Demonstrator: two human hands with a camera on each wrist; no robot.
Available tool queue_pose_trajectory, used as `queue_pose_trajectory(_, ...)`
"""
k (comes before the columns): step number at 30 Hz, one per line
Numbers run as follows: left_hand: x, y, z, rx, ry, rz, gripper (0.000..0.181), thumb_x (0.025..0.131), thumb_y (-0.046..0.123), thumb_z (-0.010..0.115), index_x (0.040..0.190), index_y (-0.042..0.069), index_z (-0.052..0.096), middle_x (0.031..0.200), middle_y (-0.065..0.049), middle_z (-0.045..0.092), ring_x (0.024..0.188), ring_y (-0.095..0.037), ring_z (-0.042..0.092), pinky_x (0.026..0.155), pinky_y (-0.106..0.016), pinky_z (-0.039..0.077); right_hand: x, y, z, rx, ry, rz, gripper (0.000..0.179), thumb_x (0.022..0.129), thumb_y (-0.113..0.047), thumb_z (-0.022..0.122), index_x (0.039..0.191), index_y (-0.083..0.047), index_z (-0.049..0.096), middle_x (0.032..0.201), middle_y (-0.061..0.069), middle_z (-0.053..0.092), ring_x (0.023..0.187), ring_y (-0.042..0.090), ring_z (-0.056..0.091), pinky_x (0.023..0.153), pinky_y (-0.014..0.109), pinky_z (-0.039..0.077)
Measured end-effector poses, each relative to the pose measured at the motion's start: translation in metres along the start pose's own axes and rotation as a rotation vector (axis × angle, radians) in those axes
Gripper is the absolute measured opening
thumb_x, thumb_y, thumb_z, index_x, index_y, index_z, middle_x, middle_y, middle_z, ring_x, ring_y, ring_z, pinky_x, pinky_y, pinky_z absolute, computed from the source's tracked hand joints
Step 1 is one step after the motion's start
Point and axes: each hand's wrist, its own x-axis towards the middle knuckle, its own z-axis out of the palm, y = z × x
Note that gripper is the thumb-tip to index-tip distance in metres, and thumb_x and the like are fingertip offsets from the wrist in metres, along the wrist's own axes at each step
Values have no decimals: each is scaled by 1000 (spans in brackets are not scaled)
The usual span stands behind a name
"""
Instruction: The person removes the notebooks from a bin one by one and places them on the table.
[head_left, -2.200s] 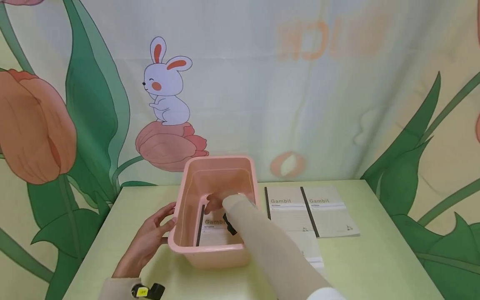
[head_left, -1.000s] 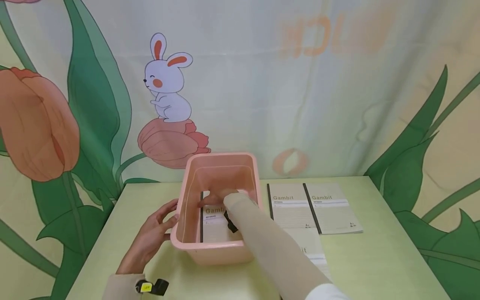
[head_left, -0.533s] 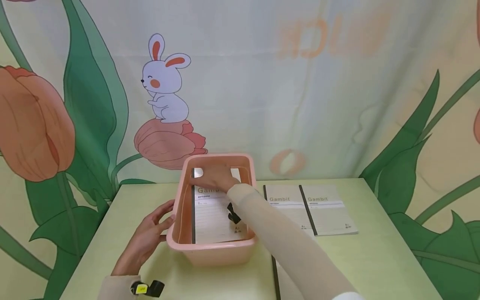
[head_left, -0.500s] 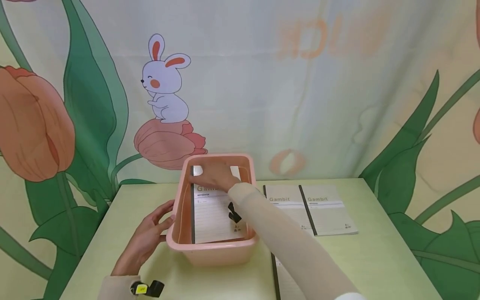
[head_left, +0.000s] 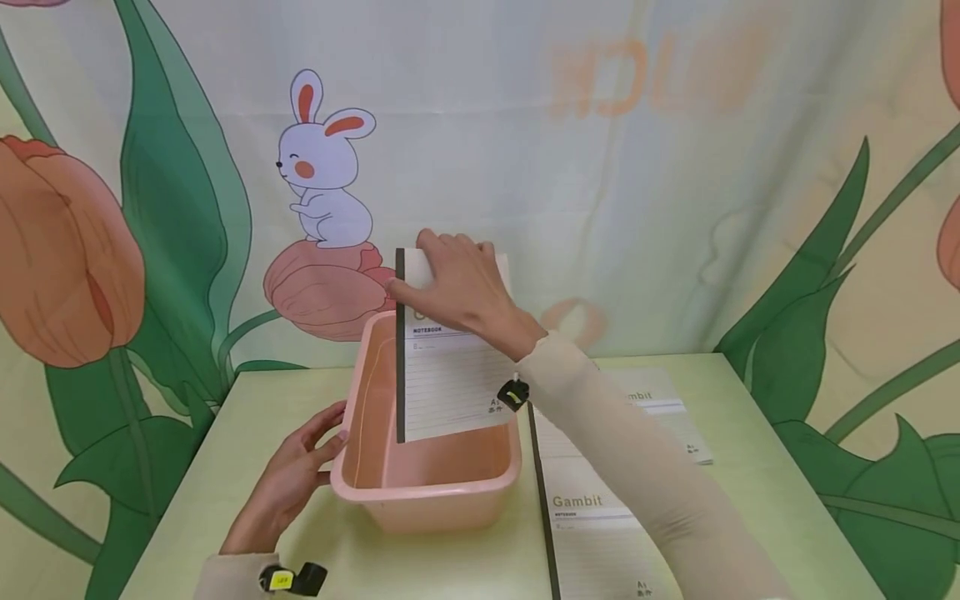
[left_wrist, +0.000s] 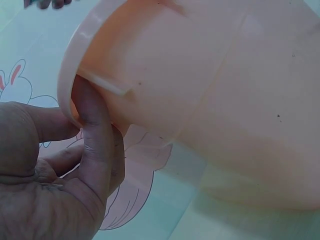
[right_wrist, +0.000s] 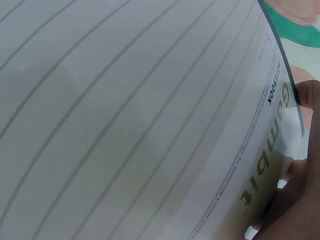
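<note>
My right hand (head_left: 468, 287) grips a white notebook (head_left: 453, 383) with a dark spine by its upper part, thumb at the spine and fingers over the top edge. The notebook hangs upright above the pink plastic bin (head_left: 427, 492), its lower edge overlapping the bin's opening in the head view. In the right wrist view the ruled cover of the notebook (right_wrist: 150, 110) fills most of the frame, with "Gambit" lettering near the fingers. My left hand (head_left: 296, 471) pinches the bin's left rim; in the left wrist view the thumb and fingers hold the rim (left_wrist: 75, 55) from both sides.
To the right of the bin, several similar notebooks lie on the pale green table (head_left: 750, 500): one notebook (head_left: 596, 533) in front, another notebook (head_left: 675, 425) at the far right, partly behind my right sleeve. A printed curtain (head_left: 465, 125) hangs behind the table.
My right hand has come up out of the bin, lifting the notebook above the rim. The bin's inside now shows below it. My left hand has stayed on the rim.
</note>
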Motion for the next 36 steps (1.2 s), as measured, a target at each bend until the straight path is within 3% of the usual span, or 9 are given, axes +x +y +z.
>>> queue_pose_trajectory(7, 1, -1, -1, 2, -12, 9, 61, 102, 28, 52, 157, 24, 25, 161, -11, 27, 125, -24, 54, 90, -40, 57, -33, 33, -47, -10, 89, -1, 38, 83, -57, 55, 89, -20, 50, 74, -4, 49, 74, 15, 46, 73, 37, 30)
queue_pose_trajectory(13, 0, -2, -1, 0, -28, 19, 61, 102, 29, 52, 157, 23, 25, 161, -10, 26, 123, -22, 55, 89, -37, 57, -79, 85, -56, -100, 62, 27, 34, 82, -53, 56, 84, -19, 48, 73, -2, 48, 74, 18, 44, 73, 37, 28)
queue_pose_trajectory(24, -1, -3, -1, 3, -39, 43, 63, 102, 32, 53, 157, 23, 25, 161, -10, 26, 122, -18, 56, 89, -36, 57, -170, 189, -31, -259, -87, 135, 39, 83, -54, 59, 87, -16, 51, 79, 1, 55, 80, 22, 50, 77, 45, 33)
queue_pose_trajectory(30, -3, -1, -2, 16, -32, 89, 62, 101, 32, 53, 156, 21, 26, 159, -11, 28, 112, -12, 61, 85, -32, 58, -210, 228, -7, -281, -178, 173, 45, 84, -54, 62, 101, -12, 58, 89, 5, 63, 86, 26, 55, 76, 47, 36)
queue_pose_trajectory(36, -3, -3, -1, 13, -31, 77, 63, 101, 33, 54, 156, 21, 26, 159, -12, 28, 109, -6, 60, 85, -31, 58, -247, 263, 23, -284, -280, 193, 51, 84, -53, 64, 110, -10, 60, 95, 7, 67, 89, 28, 58, 78, 50, 37)
